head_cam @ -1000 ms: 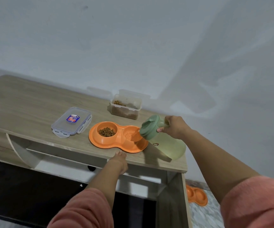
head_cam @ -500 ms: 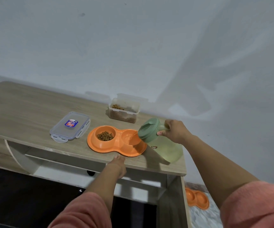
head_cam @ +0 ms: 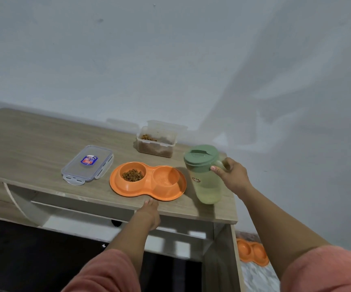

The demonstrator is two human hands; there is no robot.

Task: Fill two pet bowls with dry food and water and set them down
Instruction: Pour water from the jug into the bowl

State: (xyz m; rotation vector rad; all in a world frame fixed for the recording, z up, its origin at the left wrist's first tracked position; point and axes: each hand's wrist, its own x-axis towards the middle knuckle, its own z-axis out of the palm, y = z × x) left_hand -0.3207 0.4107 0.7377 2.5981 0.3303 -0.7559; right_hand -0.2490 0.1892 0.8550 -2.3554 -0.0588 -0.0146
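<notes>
Found the orange double bowl [head_cam: 115,183] flat on the worktop [head_cam: 33,140], close to the front edge. Judged it light, stiff moulded plastic, probably a little slick at the rim. Best taken by the broad flange at both ends and kept level: a loaded water well would slop with any tilt, and loose kibble would roll.

Held a small heap of brown kibble [head_cam: 132,175] in its left well, far short of full. Showed what seemed a shallow fill of water in the right well [head_cam: 166,178]; could not read the level.

Stood upright just right of the bowl: a green jug [head_cam: 207,186], translucent, lid [head_cam: 200,158] on, with liquid low in the body. Likely heavy enough to want the handle, not the smooth wall. Right hand [head_cam: 233,175] wrapped about that handle, fingers [head_cam: 214,168] closed on it.

Left hand [head_cam: 150,211] lay at the worktop's front edge, fingers loose and extended, gripping nothing, tips just short of the bowl's rim; contact with the rim not clear.

Behind the bowl, an open clear tub [head_cam: 155,144], partly filled with kibble. To the left, its flat snap lid [head_cam: 88,163], lying apart from it. Down on the floor at the right, a second orange double bowl [head_cam: 252,253]; contents not readable.
</notes>
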